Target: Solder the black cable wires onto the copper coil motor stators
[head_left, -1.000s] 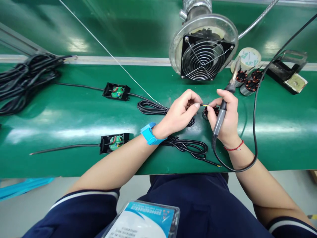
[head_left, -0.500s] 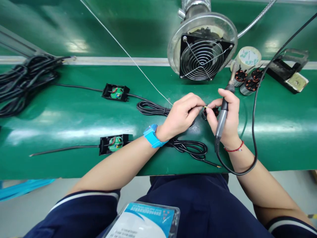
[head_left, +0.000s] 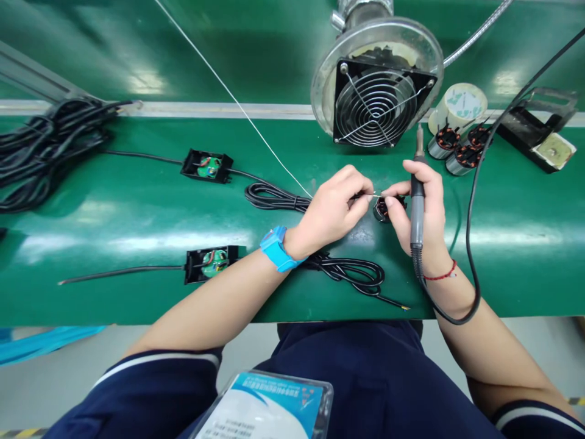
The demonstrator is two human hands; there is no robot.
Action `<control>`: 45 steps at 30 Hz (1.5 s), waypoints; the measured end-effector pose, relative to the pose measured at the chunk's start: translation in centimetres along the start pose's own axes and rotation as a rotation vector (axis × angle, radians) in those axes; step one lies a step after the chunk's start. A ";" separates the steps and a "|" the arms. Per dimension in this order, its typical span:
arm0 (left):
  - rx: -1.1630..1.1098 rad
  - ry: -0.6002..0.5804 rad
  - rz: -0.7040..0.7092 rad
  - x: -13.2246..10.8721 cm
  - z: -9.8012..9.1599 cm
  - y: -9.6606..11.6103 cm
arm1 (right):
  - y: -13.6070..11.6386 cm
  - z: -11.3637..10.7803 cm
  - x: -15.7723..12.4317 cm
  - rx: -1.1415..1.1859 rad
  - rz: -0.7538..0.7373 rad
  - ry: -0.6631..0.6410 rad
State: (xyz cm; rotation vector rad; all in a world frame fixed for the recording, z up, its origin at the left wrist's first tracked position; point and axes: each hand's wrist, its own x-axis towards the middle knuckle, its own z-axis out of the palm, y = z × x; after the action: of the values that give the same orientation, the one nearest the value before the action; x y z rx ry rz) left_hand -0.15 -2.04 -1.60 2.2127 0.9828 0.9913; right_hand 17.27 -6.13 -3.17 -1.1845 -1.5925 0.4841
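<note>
My left hand is closed in a pinch on a thin wire. A strand of solder wire comes down from the upper left to this hand. My right hand holds a soldering iron against the palm, its tip pointing up and away. The thumb and forefinger of that hand meet at the thin wire's other end. Just below the wire, a small motor stator with copper windings stands on the green bench, partly hidden by my right fingers.
A fume extractor fan hangs beyond my hands. Several stators stand by a tape roll and an iron stand. Open black boxes with circuit boards, a coiled cable and a cable bundle lie leftward.
My right hand has turned the soldering iron more upright. The fingers have shifted slightly along the wire; a yellow end seen before now shows as a pale thin line between the hands.
</note>
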 end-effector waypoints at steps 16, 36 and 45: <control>-0.119 -0.060 -0.159 0.5 -0.4 -0.4 | 0.5 -0.6 0.5 -0.197 -0.046 -0.079; 0.020 0.006 -0.014 0.0 0.2 -0.3 | -2.6 -3.0 -4.8 -0.212 -0.194 0.162; 0.024 0.011 -0.038 0.0 0.3 -0.4 | -2.4 -2.9 -4.9 -0.223 -0.163 0.152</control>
State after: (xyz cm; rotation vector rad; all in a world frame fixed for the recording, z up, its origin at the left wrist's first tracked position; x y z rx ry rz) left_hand -0.04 -1.86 -2.09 2.2019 1.0428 0.9801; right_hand 18.65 -12.15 -2.62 -1.2137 -1.6245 0.1103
